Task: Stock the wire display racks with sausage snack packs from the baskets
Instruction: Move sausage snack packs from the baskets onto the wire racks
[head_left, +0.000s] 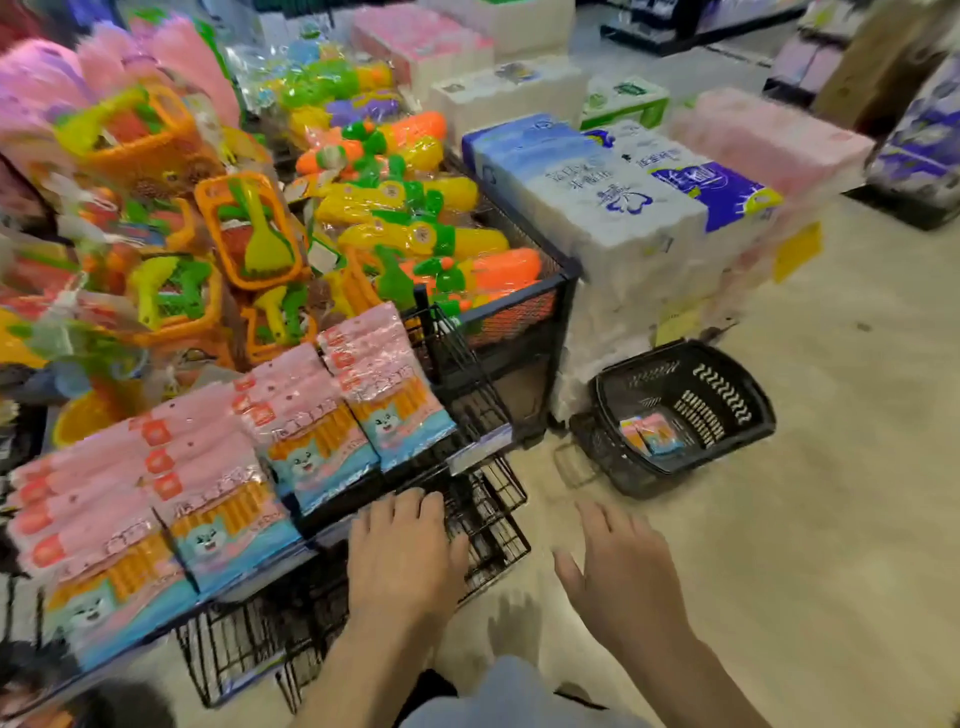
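Our left hand (405, 561), fingers (410, 506) spread and empty, hangs over the lower rack (488, 525); our right hand (623, 577) likewise over the floor (805, 519). Packs (311, 431) fill the upper rack (467, 374); a few lie in the basket (717, 395) beside tissue (623, 218).

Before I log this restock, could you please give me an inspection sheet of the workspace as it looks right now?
Surface: beige shop floor; a black wire rack stands on it.
Job's things: the rack's upper tier is filled with rows of pink and blue sausage snack packs; a black basket on the floor to the right holds a few leftover packs.
Clutter: nothing seen.
Hands: left hand open, fingers straight over the lower wire shelf, contact unclear; right hand open above the floor, holding nothing.
Cables: nothing seen.
Surroundings: bagged plastic toys in a mesh bin behind the rack; stacked tissue packs beside it.
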